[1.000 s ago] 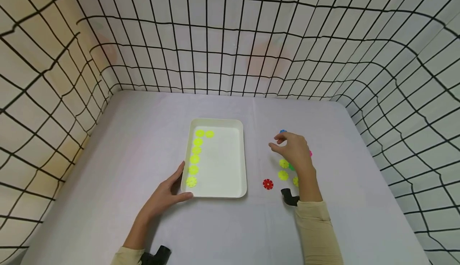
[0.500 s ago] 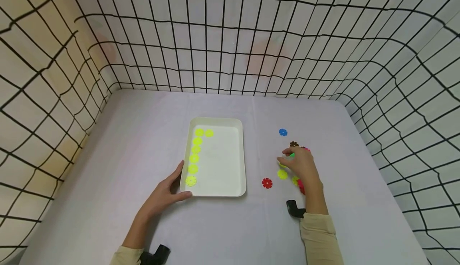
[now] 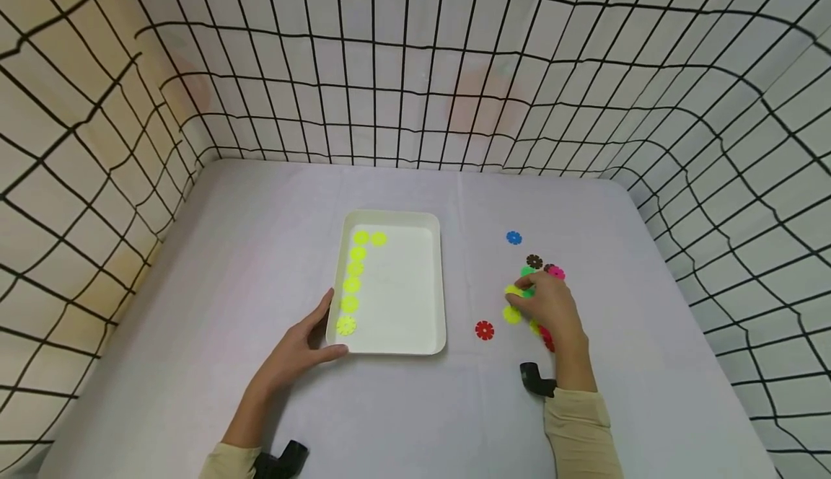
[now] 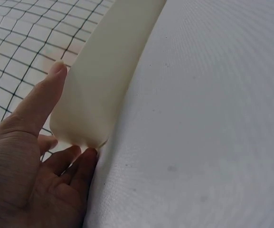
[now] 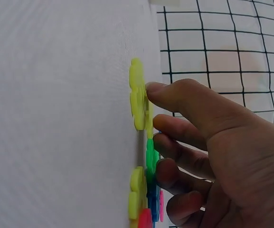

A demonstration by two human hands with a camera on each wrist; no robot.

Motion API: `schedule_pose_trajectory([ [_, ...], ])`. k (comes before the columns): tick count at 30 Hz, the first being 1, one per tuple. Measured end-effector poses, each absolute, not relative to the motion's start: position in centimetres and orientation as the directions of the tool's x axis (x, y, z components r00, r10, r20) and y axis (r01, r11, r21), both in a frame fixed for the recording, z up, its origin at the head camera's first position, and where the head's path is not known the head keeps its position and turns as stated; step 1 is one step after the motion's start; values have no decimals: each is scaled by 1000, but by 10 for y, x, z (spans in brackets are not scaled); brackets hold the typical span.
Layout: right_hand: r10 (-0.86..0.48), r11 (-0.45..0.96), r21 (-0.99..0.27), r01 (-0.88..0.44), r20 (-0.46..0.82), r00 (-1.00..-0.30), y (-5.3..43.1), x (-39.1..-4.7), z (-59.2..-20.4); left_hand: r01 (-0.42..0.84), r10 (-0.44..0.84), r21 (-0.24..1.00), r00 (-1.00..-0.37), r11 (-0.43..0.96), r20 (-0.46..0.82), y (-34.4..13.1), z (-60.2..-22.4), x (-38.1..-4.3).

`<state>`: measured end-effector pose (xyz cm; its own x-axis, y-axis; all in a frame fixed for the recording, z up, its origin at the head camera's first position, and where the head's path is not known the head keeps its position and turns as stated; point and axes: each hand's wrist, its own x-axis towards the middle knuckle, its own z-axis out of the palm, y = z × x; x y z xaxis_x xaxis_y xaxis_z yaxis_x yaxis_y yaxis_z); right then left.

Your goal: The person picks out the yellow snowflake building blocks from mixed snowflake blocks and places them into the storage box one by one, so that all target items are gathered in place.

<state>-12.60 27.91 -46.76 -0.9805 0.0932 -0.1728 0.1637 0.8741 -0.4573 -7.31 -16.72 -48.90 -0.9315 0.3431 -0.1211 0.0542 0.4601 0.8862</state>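
A white rectangular tray (image 3: 405, 284) has several yellow snowflake discs (image 3: 350, 284) in a column along its left side, with one more beside the top one. My left hand (image 3: 300, 342) holds the tray's near left corner, thumb at the front rim and fingers along the side; the left wrist view shows curled fingertips against the tray wall (image 4: 99, 71). Over the loose pile, my right hand (image 3: 552, 307) pinches a yellow snowflake disc (image 3: 514, 291) with thumb and index finger. Another yellow disc (image 5: 137, 95) lies close to the thumb in the right wrist view.
Around the right hand lie a blue disc (image 3: 513, 237), a brown disc (image 3: 534, 261), a pink disc (image 3: 555, 272), a green disc (image 3: 527, 271) and a red disc (image 3: 484, 330). Black wire mesh (image 3: 402, 75) encloses the white-covered table (image 3: 273, 219) at the back and sides.
My right hand has moved down and slightly right into the pile, and its thumb and index finger have closed on a yellow disc. The left hand and tray stay put.
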Motion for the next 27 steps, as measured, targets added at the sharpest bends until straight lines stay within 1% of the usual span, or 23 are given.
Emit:
schedule_pose_trajectory([
  [8, 93, 869, -467, 164, -172, -981, 282, -128, -471, 54, 343, 890, -932, 453, -118, -168, -491, -75],
  [19, 91, 892, -431, 134, -118, -989, 279, -127, -474, 51, 349, 895, -929, 443, -120, -170, -491, -74],
  [27, 101, 898, -418, 140, -116, -988, 278, -126, -475, 54, 357, 902, -927, 428, -114, -170, -492, -74],
])
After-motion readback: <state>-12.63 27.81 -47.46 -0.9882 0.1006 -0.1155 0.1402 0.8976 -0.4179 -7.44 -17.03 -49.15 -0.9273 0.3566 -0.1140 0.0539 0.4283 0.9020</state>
